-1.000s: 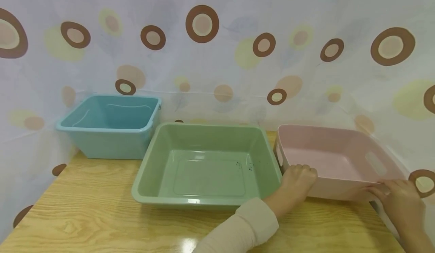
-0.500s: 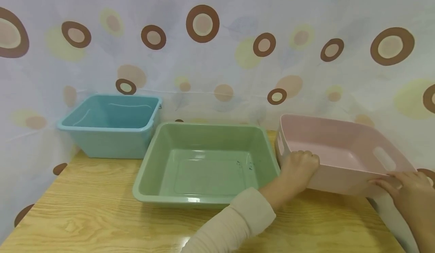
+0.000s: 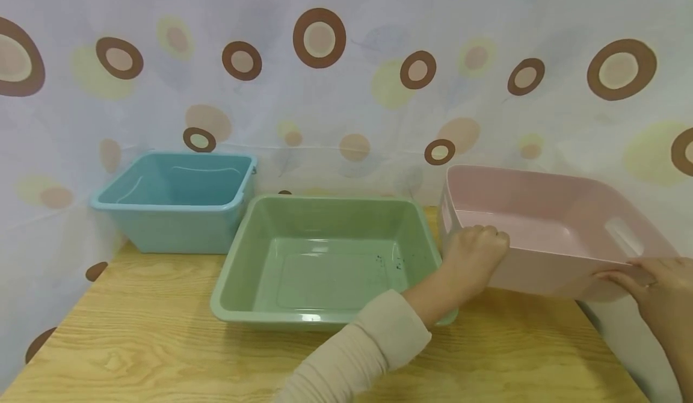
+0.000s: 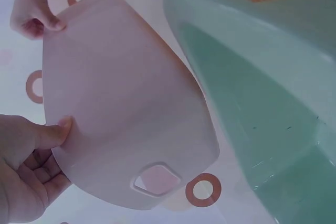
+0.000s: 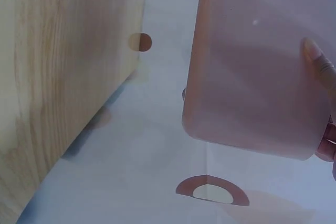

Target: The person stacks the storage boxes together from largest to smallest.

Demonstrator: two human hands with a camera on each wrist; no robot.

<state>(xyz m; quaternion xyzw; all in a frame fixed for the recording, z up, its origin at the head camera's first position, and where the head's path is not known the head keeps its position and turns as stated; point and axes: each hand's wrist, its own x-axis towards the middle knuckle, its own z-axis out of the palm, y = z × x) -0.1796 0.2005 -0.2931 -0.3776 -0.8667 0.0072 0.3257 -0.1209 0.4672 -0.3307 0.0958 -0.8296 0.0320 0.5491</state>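
A pink plastic basket (image 3: 547, 269) with oval handle holes is at the right of the table, raised at its right side. My left hand (image 3: 476, 255) grips its near rim close to the left corner; in the left wrist view the left thumb (image 4: 62, 129) presses the outer wall and the fingers reach over the rim. Near the right corner my right hand (image 3: 663, 283) holds the same rim, thumb (image 5: 313, 51) outside. The basket's inside shows no contents in the head view. My left forearm crosses over the near right corner of a green basin (image 3: 335, 319).
The green basin stands mid-table, just left of the pink basket. A light blue bin (image 3: 173, 228) is at the back left. Behind them hangs a dotted curtain (image 3: 325, 108). The wooden table (image 3: 135, 331) ends at a slanted right edge, below the basket's right side.
Both hands have raised the pink basket, its right side more, and shifted it slightly right, past the table edge. The green basin and blue bin have not moved.
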